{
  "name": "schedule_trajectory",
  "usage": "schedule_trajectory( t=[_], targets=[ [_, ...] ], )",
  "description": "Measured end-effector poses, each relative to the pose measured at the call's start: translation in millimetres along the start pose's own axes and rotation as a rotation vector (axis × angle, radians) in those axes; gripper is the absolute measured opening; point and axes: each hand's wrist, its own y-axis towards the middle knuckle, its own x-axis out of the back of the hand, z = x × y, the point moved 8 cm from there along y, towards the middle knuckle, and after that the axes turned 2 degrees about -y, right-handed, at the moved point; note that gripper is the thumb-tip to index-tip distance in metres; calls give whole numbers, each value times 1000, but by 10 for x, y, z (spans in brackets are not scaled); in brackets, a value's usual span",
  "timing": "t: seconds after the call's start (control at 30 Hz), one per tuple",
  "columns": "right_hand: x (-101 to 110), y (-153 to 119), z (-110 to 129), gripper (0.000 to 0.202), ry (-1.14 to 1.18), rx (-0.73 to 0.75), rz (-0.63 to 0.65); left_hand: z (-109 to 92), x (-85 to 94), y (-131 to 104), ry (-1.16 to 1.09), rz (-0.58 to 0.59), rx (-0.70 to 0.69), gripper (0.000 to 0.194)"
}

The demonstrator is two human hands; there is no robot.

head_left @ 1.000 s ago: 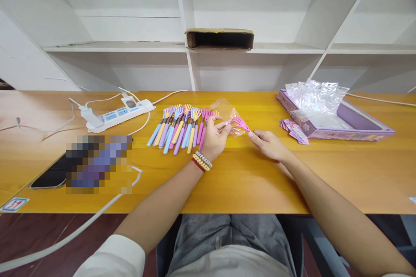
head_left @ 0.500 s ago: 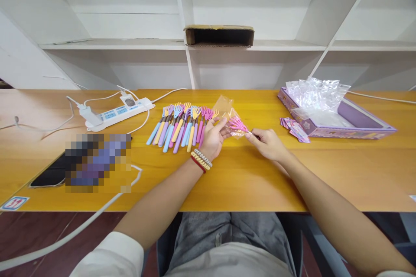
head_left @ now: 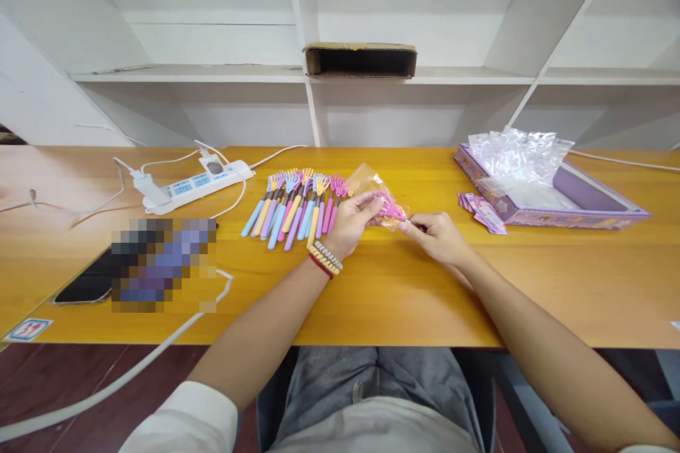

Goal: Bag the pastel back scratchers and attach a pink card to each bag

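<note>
While the left hand (head_left: pixel 350 221) pinches a clear bag (head_left: pixel 372 187) around the pink claw head of a scratcher (head_left: pixel 392 210), the right hand (head_left: pixel 435 235) grips its handle end. Scratcher and bag lie between the hands, long axis running from one hand to the other, above the counter (head_left: pixel 404 290). More scratchers (head_left: pixel 297 209) lie just left of the left hand.

My left hand (head_left: pixel 348 221) is raised off the surface, fingers curled and pinching. My right hand (head_left: pixel 436 236) sits close beside it, fingertips pinched, both forearms angled inward.
</note>
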Motion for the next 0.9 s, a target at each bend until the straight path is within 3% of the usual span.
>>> schedule_trajectory(
  t=[0.23, 0.5, 0.67, 0.77, 0.9],
  targets=[
    [-71, 18, -25, 45, 82, -54, 28, 15, -16, 4, 57, -13, -7, 28],
    [-183, -60, -151, 27, 128, -61, 332, -269, 292, 53, 29, -233, -131, 30],
    [-146, -86, -143, 57, 319, -21, 305, -379, 524, 76, 163, -351, -198, 31],
    [-103, -83, -133, 55, 390, -36, 254, -401, 575, 66, 275, -394, -227, 31],
    [-124, -81, -107, 47, 469, -71, 253, -326, 505, 64, 324, -347, -183, 34]
  ],
)
